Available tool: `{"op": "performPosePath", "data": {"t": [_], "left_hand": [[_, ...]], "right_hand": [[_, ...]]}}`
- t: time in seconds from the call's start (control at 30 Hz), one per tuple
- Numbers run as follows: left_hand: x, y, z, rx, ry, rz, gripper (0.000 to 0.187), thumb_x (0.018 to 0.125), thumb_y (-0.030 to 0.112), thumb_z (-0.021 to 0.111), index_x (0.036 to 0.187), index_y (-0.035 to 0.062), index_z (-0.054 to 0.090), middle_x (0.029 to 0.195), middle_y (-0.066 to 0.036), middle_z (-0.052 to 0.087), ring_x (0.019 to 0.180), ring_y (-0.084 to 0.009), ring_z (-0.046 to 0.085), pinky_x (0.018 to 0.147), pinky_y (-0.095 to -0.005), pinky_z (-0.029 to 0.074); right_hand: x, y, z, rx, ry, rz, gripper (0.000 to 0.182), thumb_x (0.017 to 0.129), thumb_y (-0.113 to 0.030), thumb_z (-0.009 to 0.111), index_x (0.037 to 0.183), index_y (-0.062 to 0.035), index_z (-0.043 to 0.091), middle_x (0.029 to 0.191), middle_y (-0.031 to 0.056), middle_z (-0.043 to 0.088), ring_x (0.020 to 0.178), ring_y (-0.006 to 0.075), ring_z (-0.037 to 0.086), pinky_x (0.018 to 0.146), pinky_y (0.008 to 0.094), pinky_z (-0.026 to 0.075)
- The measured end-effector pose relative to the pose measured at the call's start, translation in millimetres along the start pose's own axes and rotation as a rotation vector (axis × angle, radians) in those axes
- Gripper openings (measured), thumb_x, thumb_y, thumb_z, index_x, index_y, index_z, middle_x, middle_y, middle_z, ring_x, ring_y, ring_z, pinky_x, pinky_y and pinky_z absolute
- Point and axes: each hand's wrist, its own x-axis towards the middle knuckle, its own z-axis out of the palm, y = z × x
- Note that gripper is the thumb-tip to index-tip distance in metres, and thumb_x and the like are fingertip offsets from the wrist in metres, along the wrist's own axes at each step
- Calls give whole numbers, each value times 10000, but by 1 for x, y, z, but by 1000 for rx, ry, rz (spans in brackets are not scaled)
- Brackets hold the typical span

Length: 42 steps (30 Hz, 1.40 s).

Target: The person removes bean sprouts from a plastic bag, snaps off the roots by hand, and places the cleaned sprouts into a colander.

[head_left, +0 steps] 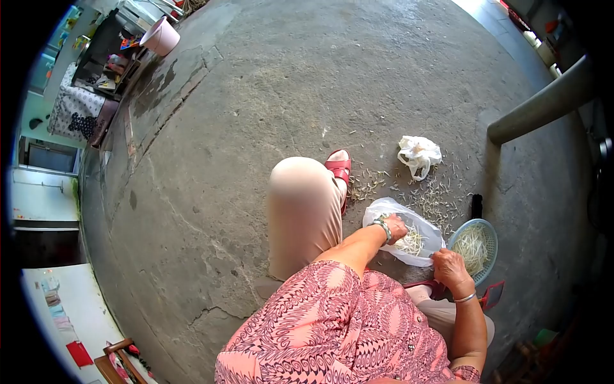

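A white plastic bag lies spread on the floor with pale bean sprouts inside. My left hand, with a beaded bracelet at the wrist, reaches into it; its curled fingers are at the sprouts and partly hidden. At the bag's near right edge, my right hand has its fingers closed on the plastic. Just beyond that hand stands a blue-grey plastic basket holding more bean sprouts. Small sprout scraps are strewn over the concrete beyond the bag.
A crumpled white bag sits past the scraps. On the right, a thick grey post slants across. My bent knee and a red sandal are left of the bags. A pink bucket stands far left.
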Motion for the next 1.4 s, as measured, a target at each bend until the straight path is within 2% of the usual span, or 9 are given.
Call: {"op": "performPosePath", "data": {"t": [0.17, 0.33, 0.47, 0.57, 0.63, 0.67, 0.9, 1.17, 1.4], "left_hand": [[-5, 10, -12, -81, 109, 40, 205, 651, 58, 642, 854, 66, 674, 924, -146, 672, 939, -326, 636, 812, -412, 500], [-29, 20, -49, -149, 100, 15, 237, 740, 53, 561, 969, 36, 619, 1030, -199, 630, 1001, -355, 610, 832, -429, 503], [-45, 34, -73, -254, 129, 42, 133, 807, 96, 543, 901, 3, 556, 868, -232, 614, 883, -410, 599, 743, -465, 463], [-63, 46, -93, -459, 214, 78, 136, 856, 136, 557, 821, 6, 542, 673, -135, 583, 637, -244, 548, 610, -380, 444], [-69, 51, -104, -796, 261, 135, 173, 903, 159, 552, 805, 17, 561, 630, -25, 548, 601, -119, 474, 553, -303, 420], [-73, 54, -112, -1005, 175, 46, 176, 907, 127, 496, 800, 25, 592, 611, 13, 485, 578, -84, 465, 513, -295, 398], [-106, 86, -170, -1516, 95, -111, 199, 944, 203, 525, 902, 22, 597, 681, -27, 562, 584, -125, 568, 539, -285, 499], [-113, 106, -185, -1573, -92, -126, 216, 943, 252, 530, 887, 57, 604, 659, 7, 512, 556, -90, 485, 473, -260, 424], [-96, 100, -176, -1796, -83, -108, 219, 931, 266, 532, 913, 57, 597, 687, 11, 504, 547, -95, 478, 459, -252, 405]], "right_hand": [[-5, -4, 3, -73, -25, -1, 81, 716, -53, 530, 691, -47, 607, 727, 151, 592, 728, 338, 616, 657, 420, 495], [-10, -6, 7, -77, -49, 37, 97, 693, -49, 542, 740, -42, 626, 782, 165, 620, 778, 333, 633, 674, 421, 504], [-13, -5, 13, -72, -11, 7, 79, 668, -57, 577, 708, -41, 643, 785, 162, 640, 748, 334, 645, 640, 421, 516], [-18, -7, 13, -50, -27, 48, 94, 665, -63, 587, 729, -38, 650, 798, 162, 646, 773, 330, 649, 661, 419, 519], [-22, -10, 11, -36, -42, 69, 110, 670, -61, 591, 754, -33, 656, 806, 160, 652, 799, 327, 652, 673, 426, 517], [-24, -10, 14, -22, -40, 78, 115, 672, -61, 592, 762, -31, 657, 808, 160, 654, 806, 327, 653, 675, 426, 517], [-32, -13, 17, 21, -43, 101, 111, 681, -36, 559, 785, -55, 591, 808, 138, 612, 798, 327, 625, 667, 422, 500], [-34, -17, 13, 128, -70, 125, 122, 729, -57, 553, 839, -33, 599, 875, 158, 641, 875, 341, 633, 725, 440, 503], [-26, -17, 5, 206, -72, 189, 195, 758, -82, 564, 948, -48, 590, 965, 172, 607, 918, 352, 618, 786, 442, 495]]}}
